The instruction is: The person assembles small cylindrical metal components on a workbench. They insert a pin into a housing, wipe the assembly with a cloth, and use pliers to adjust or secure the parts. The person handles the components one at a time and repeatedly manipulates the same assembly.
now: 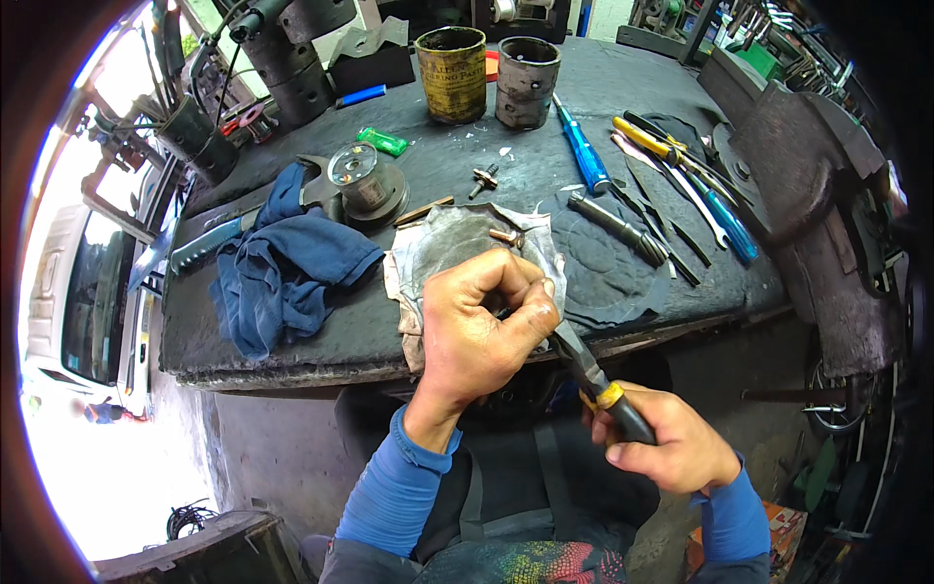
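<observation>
Fingers curled into a pinch, my left hand (486, 326) is above the front edge of the bench; whatever it grips is hidden behind the fingers. My right hand (671, 438) is wrapped round the black and yellow handles of a pair of pliers (586, 366). The metal jaws point up and left, reaching close to my left thumb and index finger; the hand covers whether they touch anything. Just beyond my left hand lies a light grey cloth (448, 232) with a small copper-coloured piece (507, 237) on it. Farther off sits a small metal fitting (484, 180).
At left are a blue cloth (292, 273) and a spool-like metal piece (368, 185). Two tins, one yellow (451, 76) and one grey (528, 86), stand at the back. A blue screwdriver (584, 151), a dark metal rod (618, 229) and several hand tools lie right, beside a vise (808, 165).
</observation>
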Available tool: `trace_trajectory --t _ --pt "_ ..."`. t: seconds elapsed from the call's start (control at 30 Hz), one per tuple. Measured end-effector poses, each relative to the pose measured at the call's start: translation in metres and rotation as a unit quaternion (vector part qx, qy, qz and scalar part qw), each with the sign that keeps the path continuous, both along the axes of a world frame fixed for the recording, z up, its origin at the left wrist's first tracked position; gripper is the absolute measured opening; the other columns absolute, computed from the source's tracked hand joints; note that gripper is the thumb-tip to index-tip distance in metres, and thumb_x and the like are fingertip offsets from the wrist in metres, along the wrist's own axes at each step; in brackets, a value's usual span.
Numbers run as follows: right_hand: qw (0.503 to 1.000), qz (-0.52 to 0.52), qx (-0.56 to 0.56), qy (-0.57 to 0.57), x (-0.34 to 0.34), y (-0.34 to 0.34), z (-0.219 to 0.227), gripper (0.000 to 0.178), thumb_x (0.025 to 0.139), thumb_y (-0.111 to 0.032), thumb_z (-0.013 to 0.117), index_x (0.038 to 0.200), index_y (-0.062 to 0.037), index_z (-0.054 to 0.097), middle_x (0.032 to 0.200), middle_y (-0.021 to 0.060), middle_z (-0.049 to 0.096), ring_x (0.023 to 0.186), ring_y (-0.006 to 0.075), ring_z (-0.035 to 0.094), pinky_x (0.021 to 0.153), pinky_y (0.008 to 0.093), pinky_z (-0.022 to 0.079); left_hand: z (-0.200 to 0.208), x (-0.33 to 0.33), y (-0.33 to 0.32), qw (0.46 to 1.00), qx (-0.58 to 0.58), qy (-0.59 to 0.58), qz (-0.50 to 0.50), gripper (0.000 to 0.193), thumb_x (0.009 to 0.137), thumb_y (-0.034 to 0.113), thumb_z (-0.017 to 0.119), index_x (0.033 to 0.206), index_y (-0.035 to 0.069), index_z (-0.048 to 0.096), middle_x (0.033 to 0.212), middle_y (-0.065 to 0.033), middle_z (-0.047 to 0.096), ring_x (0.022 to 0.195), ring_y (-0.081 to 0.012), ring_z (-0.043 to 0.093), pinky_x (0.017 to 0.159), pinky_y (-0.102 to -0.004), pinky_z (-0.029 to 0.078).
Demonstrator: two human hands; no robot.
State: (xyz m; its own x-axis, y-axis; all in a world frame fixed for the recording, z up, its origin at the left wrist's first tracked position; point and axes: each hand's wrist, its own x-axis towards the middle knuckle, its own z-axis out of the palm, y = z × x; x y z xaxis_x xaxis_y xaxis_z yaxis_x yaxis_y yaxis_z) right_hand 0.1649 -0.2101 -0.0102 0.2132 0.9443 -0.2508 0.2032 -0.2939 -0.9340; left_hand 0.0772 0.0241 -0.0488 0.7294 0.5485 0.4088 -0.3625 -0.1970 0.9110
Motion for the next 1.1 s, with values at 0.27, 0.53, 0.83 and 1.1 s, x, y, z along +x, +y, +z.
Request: trace_trajectory --t 0.27,0.53,0.83,1.1 --pt "0.903 -0.05 -0.004 0.426 -0.008 -0.01 -0.017 0.038 0.083 -0.016 0.074 0.113 0.0065 0.072 0.13 0.0225 0.066 0.113 0.0315 0.068 0.101 0.0422 0.052 -0.001 -0.002 0.005 0.995 -0.074 -0.034 -0.056 0.024 0.086 -0.003 0.072 0.071 0.001 0.054 0.081 -0.0067 0.069 0.071 -0.0067 0.056 0.064 -0.0259 0.047" --pt "0.918 -0.115 -0.047 -0.377 -0.046 -0.001 0.005 0.047 0.081 -0.008 0.072 0.123 0.009 0.059 0.139 0.0312 0.051 0.128 0.0483 0.052 0.11 0.0512 0.044 -0.004 0.004 -0.001 0.994 -0.103 -0.047 0.005 0.025 0.09 -0.002 0.072 0.071 0.001 0.056 0.076 -0.0026 0.065 0.068 -0.0042 0.052 0.059 -0.024 0.044" --pt "0.87 -0.126 -0.046 -0.475 -0.051 0.004 0.0 0.053 0.074 -0.006 0.073 0.123 0.0095 0.059 0.14 0.0329 0.048 0.132 0.0512 0.047 0.114 0.0555 0.038 0.002 0.004 -0.005 0.998 -0.051 -0.006 0.036 0.025 0.093 0.001 0.07 0.073 0.003 0.055 0.074 0.0017 0.061 0.069 -0.0031 0.048 0.063 -0.0221 0.04" --pt "0.856 -0.122 -0.046 -0.5 -0.05 0.01 0.003 0.056 0.072 -0.007 0.075 0.123 0.0095 0.059 0.139 0.0329 0.049 0.129 0.0502 0.049 0.111 0.0561 0.039 -0.001 0.005 -0.006 0.999 -0.034 0.005 0.041 0.026 0.093 0.001 0.07 0.072 0.002 0.054 0.076 -0.001 0.064 0.071 -0.0038 0.049 0.065 -0.0227 0.041"
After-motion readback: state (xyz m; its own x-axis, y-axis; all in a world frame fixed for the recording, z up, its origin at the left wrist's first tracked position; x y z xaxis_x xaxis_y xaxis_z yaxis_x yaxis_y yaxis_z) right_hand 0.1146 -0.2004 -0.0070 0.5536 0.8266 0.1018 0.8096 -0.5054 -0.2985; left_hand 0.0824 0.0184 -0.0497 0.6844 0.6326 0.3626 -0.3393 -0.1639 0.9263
